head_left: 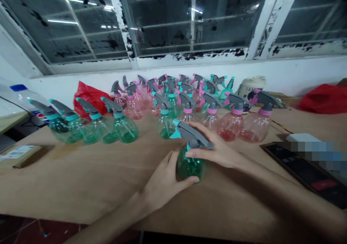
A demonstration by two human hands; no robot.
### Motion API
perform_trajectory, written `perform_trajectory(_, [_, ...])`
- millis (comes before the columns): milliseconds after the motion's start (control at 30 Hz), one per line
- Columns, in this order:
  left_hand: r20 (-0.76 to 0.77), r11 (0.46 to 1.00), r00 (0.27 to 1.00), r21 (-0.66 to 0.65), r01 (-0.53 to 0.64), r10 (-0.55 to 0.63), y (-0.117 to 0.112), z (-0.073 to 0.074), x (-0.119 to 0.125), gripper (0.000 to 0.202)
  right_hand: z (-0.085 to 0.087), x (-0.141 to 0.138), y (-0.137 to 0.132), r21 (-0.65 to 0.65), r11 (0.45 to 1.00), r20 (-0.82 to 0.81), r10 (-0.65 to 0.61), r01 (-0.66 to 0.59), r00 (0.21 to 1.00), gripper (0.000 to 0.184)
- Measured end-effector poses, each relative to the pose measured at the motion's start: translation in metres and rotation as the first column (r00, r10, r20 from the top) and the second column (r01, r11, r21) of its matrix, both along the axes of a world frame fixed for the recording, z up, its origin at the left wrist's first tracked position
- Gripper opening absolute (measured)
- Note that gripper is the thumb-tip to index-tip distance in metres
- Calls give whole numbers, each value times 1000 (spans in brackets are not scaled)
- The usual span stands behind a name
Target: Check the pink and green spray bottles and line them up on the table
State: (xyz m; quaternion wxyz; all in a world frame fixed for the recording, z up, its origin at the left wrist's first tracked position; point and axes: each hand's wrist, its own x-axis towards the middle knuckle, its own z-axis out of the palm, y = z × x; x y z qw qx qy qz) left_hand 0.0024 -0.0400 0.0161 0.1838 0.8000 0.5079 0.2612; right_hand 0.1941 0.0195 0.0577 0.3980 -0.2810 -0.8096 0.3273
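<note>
Green spray bottle (190,168), lower centre of frame; person's left hand (163,179) cups body, right hand (221,150) grips collar. Likely light, slick, slightly squeezable plastic; best held at collar and rounded body.

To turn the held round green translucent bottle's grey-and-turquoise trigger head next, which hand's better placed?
Right hand, likely: it's at the base of the trigger head; left hand cups the bottle low down.
</note>
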Motion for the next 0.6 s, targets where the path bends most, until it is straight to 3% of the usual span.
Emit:
perform_trajectory(167, [-14,999,999,7,38,-38,12,1,20,79,1,-2,6,-118,993,-17,24,-26,1000,49])
perform_trajectory(300, [11,997,997,6,78,-78,25,-1,27,83,1,1,14,-121,991,-114,44,-58,993,37])
perform_trajectory(467, [-18,989,989,-17,149,-150,37,-10,19,94,-3,3,23,-41,998,-112,34,-39,993,37])
perform_trajectory(600, [-146,974,963,-29,223,-225,46,-21,2,111,-4,5,24,2,1000,-62,23,-23,998,37])
